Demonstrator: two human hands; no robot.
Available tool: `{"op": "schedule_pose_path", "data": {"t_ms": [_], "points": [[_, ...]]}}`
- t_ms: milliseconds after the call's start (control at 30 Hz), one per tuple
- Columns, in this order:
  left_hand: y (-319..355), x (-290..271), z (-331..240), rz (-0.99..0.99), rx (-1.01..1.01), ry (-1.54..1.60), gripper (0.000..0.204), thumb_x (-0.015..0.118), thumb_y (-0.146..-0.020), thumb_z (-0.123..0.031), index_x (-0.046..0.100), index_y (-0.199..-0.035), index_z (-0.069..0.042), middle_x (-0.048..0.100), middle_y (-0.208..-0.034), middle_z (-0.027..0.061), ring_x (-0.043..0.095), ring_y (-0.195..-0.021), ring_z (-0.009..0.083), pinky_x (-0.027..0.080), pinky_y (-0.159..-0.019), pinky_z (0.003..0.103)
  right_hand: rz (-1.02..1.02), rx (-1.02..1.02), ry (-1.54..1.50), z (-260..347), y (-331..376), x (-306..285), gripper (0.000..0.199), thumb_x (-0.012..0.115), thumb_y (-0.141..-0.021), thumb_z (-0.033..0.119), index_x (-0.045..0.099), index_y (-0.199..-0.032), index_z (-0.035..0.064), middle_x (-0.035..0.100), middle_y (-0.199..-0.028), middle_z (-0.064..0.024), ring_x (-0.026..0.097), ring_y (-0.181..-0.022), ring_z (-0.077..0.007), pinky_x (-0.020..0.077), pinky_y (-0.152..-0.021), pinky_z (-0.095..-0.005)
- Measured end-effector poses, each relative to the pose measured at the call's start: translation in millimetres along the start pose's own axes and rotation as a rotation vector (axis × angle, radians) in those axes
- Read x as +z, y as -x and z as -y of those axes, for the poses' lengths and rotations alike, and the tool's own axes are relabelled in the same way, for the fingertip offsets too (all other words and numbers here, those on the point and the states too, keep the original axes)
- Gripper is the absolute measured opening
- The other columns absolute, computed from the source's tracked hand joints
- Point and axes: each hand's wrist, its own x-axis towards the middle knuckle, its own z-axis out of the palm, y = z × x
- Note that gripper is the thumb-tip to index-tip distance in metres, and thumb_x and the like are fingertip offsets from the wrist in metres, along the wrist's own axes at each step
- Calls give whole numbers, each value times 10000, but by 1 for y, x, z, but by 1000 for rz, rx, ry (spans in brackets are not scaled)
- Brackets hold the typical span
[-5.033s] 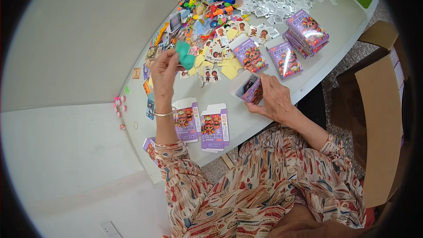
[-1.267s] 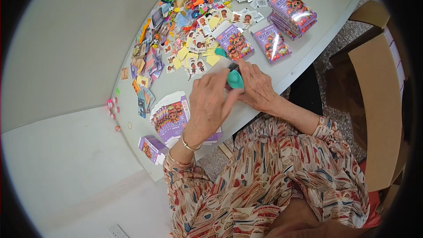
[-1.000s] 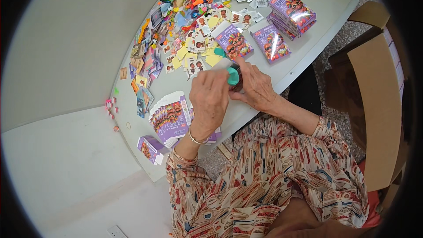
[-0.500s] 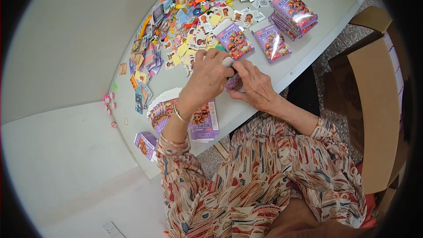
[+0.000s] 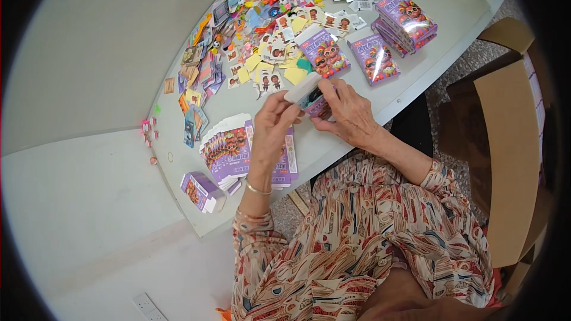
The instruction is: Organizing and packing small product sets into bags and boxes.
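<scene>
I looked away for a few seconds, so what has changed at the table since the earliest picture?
The left hand left the toy pile and joined the right hand on the small purple box; a teal piece seen between them a second ago is now hidden. The flat box stack and finished boxes stayed put.

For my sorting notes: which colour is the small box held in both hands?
The small box is mainly purple with a white flap, best seen in the head view.
</scene>
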Motion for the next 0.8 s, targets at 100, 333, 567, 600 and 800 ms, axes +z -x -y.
{"op": "schedule_pose_path", "data": {"t_ms": [100, 333, 567, 600, 800], "points": [[-15, -12, 1, 138, -138, 45, 283, 653, -870, -118, 601, -1123, -5, 646, -963, 40, 583, -818, 90, 459, -706, 227, -62, -41, -55, -3, 1, -1, 833, 825, -629, 224, 362, -1300, 50, 502, -1123, -168, 584, -952, -332, 522, -720, -389], [-17, -9, -11, 267, -177, -37, 390, 670, -844, -109, 581, -1211, -9, 641, -1020, 36, 582, -848, 88, 467, -753, 232, -108, -142, -84, -9, 1, 4, 868, 834, -614, 210, 338, -1303, 27, 498, -1185, -209, 566, -1031, -367, 515, -793, -403], [12, 17, -7, 110, 412, -705, 419, 558, -916, -49, 496, -1328, -15, 609, -1235, 142, 615, -1050, 237, 474, -890, 327, -56, -100, -139, -10, -2, 0, 956, 811, -667, 277, 258, -1353, -92, 515, -1178, -244, 556, -1033, -388, 494, -841, -409], [14, 19, -4, 80, 507, -760, 397, 551, -918, -42, 515, -1312, -25, 606, -1237, 157, 616, -1064, 269, 478, -890, 335, -38, -84, -127, -9, -2, 1, 974, 810, -667, 291, 250, -1356, -108, 518, -1172, -245, 555, -1025, -388, 490, -842, -411], [11, 41, 9, -149, 476, -604, 322, 593, -898, -45, 599, -1219, -25, 639, -1171, 182, 652, -1017, 262, 505, -848, 324, -130, -164, -55, -9, -4, 4, 970, 809, -616, 291, 291, -1327, -117, 529, -1096, -236, 548, -932, -355, 492, -788, -402]]}}
